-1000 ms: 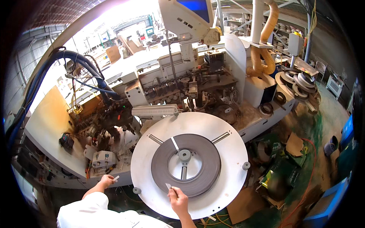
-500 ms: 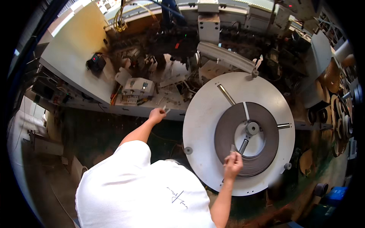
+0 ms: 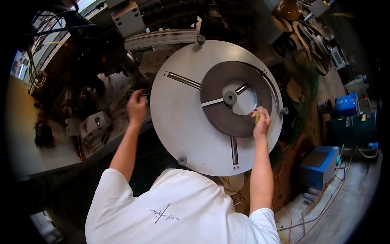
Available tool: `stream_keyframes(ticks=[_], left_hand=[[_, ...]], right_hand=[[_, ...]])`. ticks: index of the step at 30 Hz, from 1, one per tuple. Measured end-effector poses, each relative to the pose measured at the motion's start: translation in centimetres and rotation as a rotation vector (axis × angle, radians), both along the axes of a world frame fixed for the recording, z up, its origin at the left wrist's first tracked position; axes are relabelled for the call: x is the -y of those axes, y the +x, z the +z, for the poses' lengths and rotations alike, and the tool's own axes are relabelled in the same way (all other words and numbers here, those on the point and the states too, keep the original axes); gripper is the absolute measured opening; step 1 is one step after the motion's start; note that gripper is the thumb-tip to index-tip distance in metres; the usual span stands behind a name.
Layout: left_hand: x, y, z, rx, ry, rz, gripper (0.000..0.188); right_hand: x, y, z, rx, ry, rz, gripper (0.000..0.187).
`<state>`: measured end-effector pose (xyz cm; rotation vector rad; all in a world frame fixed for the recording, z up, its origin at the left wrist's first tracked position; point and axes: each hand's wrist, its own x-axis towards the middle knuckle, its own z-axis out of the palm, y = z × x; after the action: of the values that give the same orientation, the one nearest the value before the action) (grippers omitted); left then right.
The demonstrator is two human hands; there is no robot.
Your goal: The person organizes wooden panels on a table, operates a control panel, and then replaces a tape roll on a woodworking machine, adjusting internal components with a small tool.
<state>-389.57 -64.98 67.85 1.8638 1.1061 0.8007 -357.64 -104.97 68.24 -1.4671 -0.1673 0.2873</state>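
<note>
head: hands (image 3: 137, 107) (image 3: 262, 122), shirt (image 3: 195, 207) with dark script (image 3: 163, 214)

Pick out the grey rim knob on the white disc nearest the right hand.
The right-edge knob, on the white disc's rim close to the right hand. The top knob and lower-left knob sit clearly farther away.

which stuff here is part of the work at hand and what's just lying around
With the work, it seems:
- right hand, pinching a small yellowish item, too small to identify
- dark coil
- white strip on the coil
- large white disc under it
- left hand, blurred, contents unclear

Apparently just around:
- blue box-shaped unit, right
- stacked rings, upper right
</note>
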Motion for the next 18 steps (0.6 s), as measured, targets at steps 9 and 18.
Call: stream_keyframes(ticks=[9,18], left_hand=[[17.5,16.3,-0.8,-0.132,0.765,-1.022,0.047],[28.5,14.8,-0.9,-0.359,0.686,-1.118,0.060]], right_hand=[[5.3,-13.8,0.4,-0.313,-0.086,0.222,0.030],[10.3,-11.1,-2.0,-0.273,-0.263,0.254,0.028]])
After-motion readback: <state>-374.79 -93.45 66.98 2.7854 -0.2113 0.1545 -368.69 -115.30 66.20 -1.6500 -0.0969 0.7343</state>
